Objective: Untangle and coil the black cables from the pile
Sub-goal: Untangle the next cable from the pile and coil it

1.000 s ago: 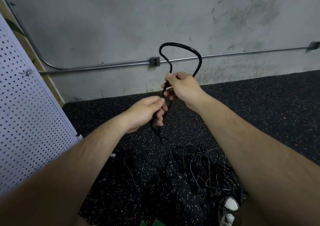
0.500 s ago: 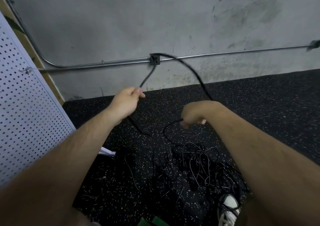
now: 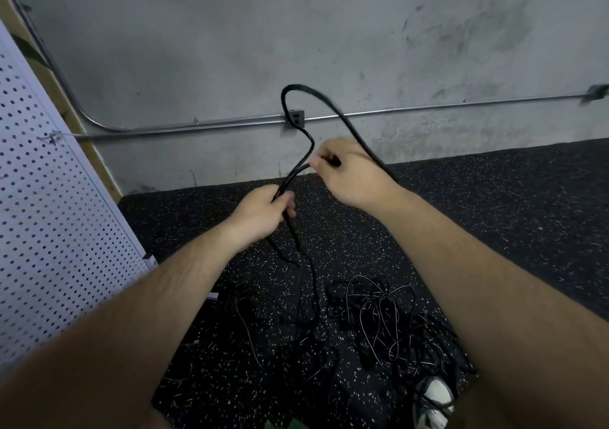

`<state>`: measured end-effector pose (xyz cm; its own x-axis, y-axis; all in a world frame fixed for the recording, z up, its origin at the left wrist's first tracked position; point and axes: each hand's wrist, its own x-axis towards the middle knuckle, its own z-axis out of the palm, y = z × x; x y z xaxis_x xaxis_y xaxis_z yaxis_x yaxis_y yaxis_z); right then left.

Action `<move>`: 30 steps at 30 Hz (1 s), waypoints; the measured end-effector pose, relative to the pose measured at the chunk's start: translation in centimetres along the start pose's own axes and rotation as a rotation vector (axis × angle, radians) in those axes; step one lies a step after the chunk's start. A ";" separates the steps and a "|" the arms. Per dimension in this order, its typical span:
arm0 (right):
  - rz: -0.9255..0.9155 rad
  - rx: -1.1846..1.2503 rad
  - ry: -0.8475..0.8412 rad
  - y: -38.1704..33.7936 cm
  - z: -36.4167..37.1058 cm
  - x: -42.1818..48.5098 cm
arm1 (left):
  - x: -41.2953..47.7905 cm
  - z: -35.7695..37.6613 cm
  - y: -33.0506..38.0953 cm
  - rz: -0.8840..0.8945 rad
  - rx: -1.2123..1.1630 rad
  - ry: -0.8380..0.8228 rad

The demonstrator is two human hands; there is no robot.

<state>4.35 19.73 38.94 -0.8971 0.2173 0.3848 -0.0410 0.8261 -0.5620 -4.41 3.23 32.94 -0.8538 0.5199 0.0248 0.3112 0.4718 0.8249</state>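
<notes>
A thick black cable (image 3: 298,91) arches up in a loop in front of the wall. My left hand (image 3: 263,212) grips two strands of it together where they run down toward the floor. My right hand (image 3: 349,173), up and to the right, pinches the cable near the loop's base, and another strand passes behind that hand. Below my arms, a tangled pile of thin black cables (image 3: 379,326) lies on the speckled black floor mat (image 3: 494,214). The held cable trails down into that pile.
A white pegboard panel (image 3: 49,231) leans at the left. A grey concrete wall with a metal conduit (image 3: 428,110) and an outlet box (image 3: 295,117) stands behind. A white shoe (image 3: 433,395) shows at the lower right, beside the pile.
My hands were apart half a second ago, the right one low near the floor. The right hand has risen and both have come together again, forming a fresh upright loop of cable.
</notes>
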 end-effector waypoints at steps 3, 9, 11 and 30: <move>-0.430 -0.334 0.242 0.8 1.2 -0.5 | 0.2 -0.8 0.8 -0.030 -0.336 0.076; 0.000 -0.069 -0.335 -1.5 3.4 -2.2 | 0.0 -1.7 2.2 0.009 -0.655 0.070; 0.165 0.147 -0.606 -1.6 4.5 -2.2 | -0.4 -1.7 2.7 0.021 -0.654 0.079; 0.519 0.741 0.052 -1.1 0.6 0.5 | -2.8 0.6 2.0 0.192 -0.169 -0.151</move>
<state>3.67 18.69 39.33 -0.8612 0.5076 -0.0258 0.0743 0.0755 -0.9944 -1.11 3.13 34.12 -0.7104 0.6942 0.1157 0.3764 0.2358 0.8959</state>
